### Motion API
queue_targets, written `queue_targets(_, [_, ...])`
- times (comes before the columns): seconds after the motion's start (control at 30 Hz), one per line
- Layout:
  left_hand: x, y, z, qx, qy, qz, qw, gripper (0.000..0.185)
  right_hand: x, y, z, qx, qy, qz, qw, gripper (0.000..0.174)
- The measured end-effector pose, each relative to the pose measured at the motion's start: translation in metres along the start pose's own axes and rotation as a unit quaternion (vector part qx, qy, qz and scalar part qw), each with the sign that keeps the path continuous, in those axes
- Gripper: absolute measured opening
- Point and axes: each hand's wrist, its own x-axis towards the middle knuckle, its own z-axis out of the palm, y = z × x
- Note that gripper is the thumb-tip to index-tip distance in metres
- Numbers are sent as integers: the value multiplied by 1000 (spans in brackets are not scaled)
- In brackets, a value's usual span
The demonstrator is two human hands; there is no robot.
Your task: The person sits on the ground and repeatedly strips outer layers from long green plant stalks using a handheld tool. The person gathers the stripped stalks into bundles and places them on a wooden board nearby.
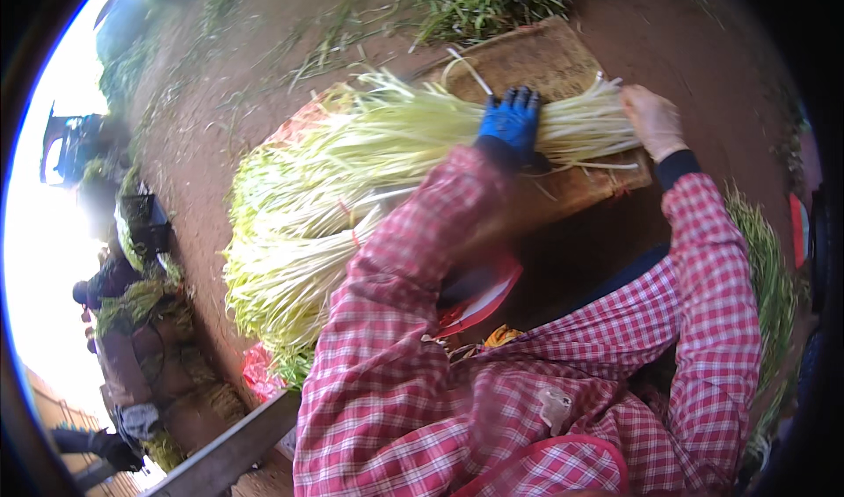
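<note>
A thick bundle of pale yellow-green stalks (422,117), resembling blanched chives, lies across a worn brown board (547,55). My left hand (511,122), in a blue glove with dark fingertips, presses palm down over the stalks, its thumb side partly hidden. At the bundle's white cut ends is my right hand (653,121), in a thin pale glove, with curled fingers touching the outermost stalks. Whether any stalk is pinched there is hidden. Closer to me, smaller bunches (297,286) lie below the large bundle, one bound with a red tie (355,238).
Green leaf trimmings (488,2) lie on the earth floor beyond the board. Longer green stalks (758,286) are heaped at my right. A metal bar (231,447) crosses the lower left. A red-rimmed container (484,309) sits below my left forearm. Another person's dark-gloved hand (115,449) shows far left.
</note>
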Motion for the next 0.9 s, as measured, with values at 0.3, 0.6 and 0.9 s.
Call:
queue_targets(0.3, [-12, 10, -32, -16, -42, -20, 999, 124, -291, 222, -138, -98, -103, 412, 900, 71])
queue_targets(0.6, [-16, 3, -35, -102, 184, 38, 977, 92, -597, 110, -290, 275, 270, 502, 774, 24])
queue_targets(0.9, [14, 293, -76, -591, 61, 319, 739, 46, -605, 34, -309, 93, 238, 694, 673, 21])
